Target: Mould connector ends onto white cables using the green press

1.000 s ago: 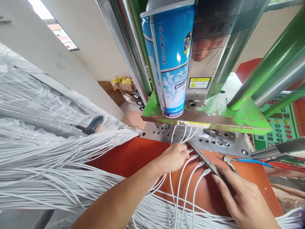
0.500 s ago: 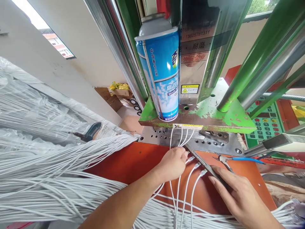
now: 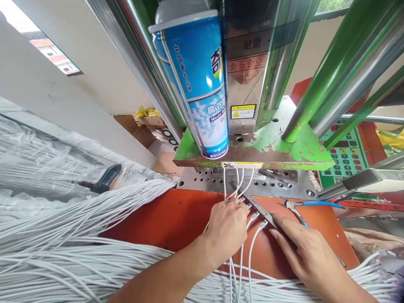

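Your head camera is looking forward and down at close range, facing the orange bench's [image 3: 176, 214] far edge.

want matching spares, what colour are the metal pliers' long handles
Blue; the long handles show best in the head view.

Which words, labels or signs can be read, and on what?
"中国著名品牌": spray can
"奇": same can
"高效": same can, incomplete
"Mould": same can, incomplete
"耐磨": metal cover, dark band
"外资企业": same cover, red
"WARNING": yellow-white sticker
"小心": same sticker, rest blurred
Too small or blurred: labels on green plate, control panel markings, can's and cover's smaller print.
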`<state>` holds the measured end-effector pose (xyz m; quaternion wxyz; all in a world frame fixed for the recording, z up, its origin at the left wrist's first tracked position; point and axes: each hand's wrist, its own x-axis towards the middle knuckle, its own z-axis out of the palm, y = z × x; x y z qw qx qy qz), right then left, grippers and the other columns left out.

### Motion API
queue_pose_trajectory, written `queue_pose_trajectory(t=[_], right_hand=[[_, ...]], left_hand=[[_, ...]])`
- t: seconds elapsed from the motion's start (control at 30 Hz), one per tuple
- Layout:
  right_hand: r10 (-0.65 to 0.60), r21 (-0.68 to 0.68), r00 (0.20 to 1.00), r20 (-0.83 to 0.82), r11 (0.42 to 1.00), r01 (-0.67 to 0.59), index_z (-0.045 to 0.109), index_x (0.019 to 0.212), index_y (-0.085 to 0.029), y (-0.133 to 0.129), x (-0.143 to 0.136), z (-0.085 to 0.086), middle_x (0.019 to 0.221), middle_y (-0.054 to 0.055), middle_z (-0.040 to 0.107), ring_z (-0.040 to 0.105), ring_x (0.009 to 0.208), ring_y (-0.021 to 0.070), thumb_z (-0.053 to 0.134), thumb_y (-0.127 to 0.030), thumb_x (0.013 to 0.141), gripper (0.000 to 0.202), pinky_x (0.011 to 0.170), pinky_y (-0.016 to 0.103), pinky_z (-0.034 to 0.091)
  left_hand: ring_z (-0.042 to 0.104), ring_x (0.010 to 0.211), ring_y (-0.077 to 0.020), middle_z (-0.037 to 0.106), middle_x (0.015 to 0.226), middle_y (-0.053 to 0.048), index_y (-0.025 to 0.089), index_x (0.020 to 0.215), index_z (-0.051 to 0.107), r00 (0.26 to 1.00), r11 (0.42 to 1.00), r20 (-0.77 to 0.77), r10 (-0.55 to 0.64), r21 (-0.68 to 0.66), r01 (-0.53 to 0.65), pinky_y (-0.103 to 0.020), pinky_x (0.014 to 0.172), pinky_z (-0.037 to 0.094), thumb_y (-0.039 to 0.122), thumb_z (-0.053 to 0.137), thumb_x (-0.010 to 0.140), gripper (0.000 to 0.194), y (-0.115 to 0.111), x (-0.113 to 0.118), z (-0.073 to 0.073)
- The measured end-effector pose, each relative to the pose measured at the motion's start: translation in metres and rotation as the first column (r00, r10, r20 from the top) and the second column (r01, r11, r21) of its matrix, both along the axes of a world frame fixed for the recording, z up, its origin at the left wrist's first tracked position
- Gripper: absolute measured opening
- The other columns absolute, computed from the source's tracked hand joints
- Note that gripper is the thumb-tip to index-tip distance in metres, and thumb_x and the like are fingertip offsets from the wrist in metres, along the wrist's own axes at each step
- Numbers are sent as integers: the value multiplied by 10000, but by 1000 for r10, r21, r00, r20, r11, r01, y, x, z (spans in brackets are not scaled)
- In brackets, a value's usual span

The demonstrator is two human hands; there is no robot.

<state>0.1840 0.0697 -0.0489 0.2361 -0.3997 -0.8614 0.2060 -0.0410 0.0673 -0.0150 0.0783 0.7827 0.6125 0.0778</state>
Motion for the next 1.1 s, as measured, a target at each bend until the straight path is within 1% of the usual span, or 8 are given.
queue_pose_trajectory(t=[0.2, 0.37, 0.5, 0.67, 0.83, 0.9, 1.0, 1.1], right_hand=[[48, -42, 999, -22, 998, -49, 631, 1160, -204, 1, -4, 9, 948, 62, 742, 731, 822, 190, 436, -316, 1086, 236, 708, 290, 559], [-75, 1, 997, 11, 997, 75, 615, 1164, -225, -2, -10, 3, 971, 48, 747, 726, 812, 202, 428, -357, 1092, 240, 671, 311, 538], [-106, 12, 994, 21, 994, 106, 598, 1140, -226, -4, -11, 0, 973, 42, 730, 708, 818, 196, 413, -356, 1097, 230, 685, 316, 533], [-148, 72, 988, 51, 987, 144, 593, 1127, -227, -3, -10, 1, 990, 51, 673, 658, 863, 210, 417, -351, 1093, 218, 705, 335, 524], [-140, 100, 984, 110, 987, 129, 585, 1239, -226, 1, -11, 1, 1092, 89, 610, 599, 1005, 243, 425, -346, 1089, 251, 802, 371, 531], [-138, 89, 982, 127, 988, 128, 584, 1245, -228, 1, -12, 0, 1087, 92, 602, 588, 1020, 252, 425, -351, 1087, 255, 819, 385, 529], [-153, 78, 979, 133, 987, 143, 589, 1223, -229, 0, -13, 1, 1078, 91, 595, 586, 1012, 258, 432, -369, 1083, 252, 820, 402, 529], [-158, 75, 980, 121, 986, 150, 600, 1188, -219, 0, -14, 2, 1057, 85, 592, 586, 990, 256, 427, -375, 1083, 256, 810, 411, 534]], left_hand=[[717, 858, -278, 721, 905, -107, 166, 875, 689, 999, 995, 24, 49, -86, -46, -375, 693, 499, 159, 523, 956, 185, 1, 3, -1], [709, 846, -281, 724, 941, -108, 171, 964, 688, 994, 995, 38, 102, -27, -101, -376, 687, 472, 284, 480, 1034, 247, -1, 1, 19], [695, 861, -266, 715, 924, -95, 191, 923, 687, 991, 998, 117, -58, 33, 54, -363, 683, 455, 361, 486, 1041, 289, -16, 4, 29], [686, 807, -257, 721, 876, -94, 176, 870, 711, 982, 983, 79, -171, -47, 175, -352, 669, 438, 234, 561, 970, 190, -27, 14, 13], [619, 699, -189, 679, 747, -52, 203, 744, 652, 949, 996, 310, -59, -40, 75, -319, 661, 397, 328, 564, 999, 297, -9, 6, 10], [552, 638, -150, 615, 678, -16, 207, 712, 602, 876, 997, 477, 69, -8, -75, -295, 646, 383, 412, 564, 1012, 365, 5, -6, 15], [498, 618, -122, 543, 664, 21, 208, 744, 551, 657, 950, 722, 216, 1, -313, -261, 623, 385, 469, 609, 984, 360, 26, -25, 16], [585, 805, -141, 618, 879, -14, 198, 905, 580, 445, 893, 860, 251, -28, -449, -251, 737, 468, 460, 735, 892, 304, 41, -33, 6]])
